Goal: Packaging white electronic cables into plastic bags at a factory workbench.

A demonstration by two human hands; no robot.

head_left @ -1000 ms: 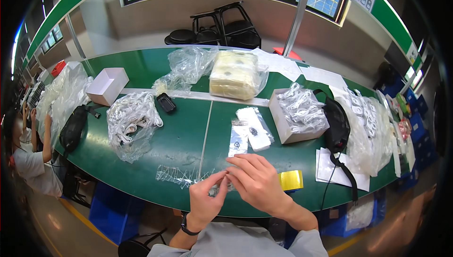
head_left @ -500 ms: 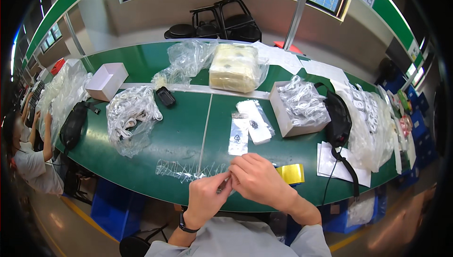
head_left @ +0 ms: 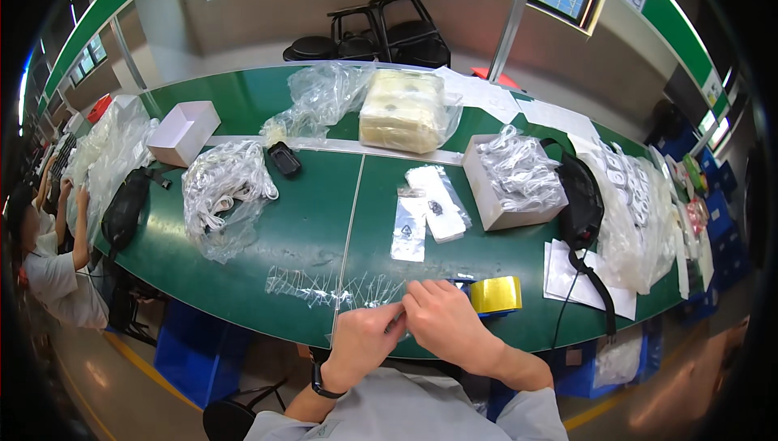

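At the lower centre, the left hand [head_left: 363, 342] and right hand [head_left: 442, 323] pinch a clear plastic strip [head_left: 332, 287] at the green table [head_left: 308, 222] edge; what lies between the fingertips is hidden. A yellow tape roll [head_left: 496, 295] sits just right; beyond, small clear bags [head_left: 425, 210].

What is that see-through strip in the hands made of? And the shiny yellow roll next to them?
The see-through strip looks like thin clear plastic film: the green table shows through it and it glints in crinkles. The yellow roll looks like glossy plastic tape wound in a ring, though its core is too small to tell.
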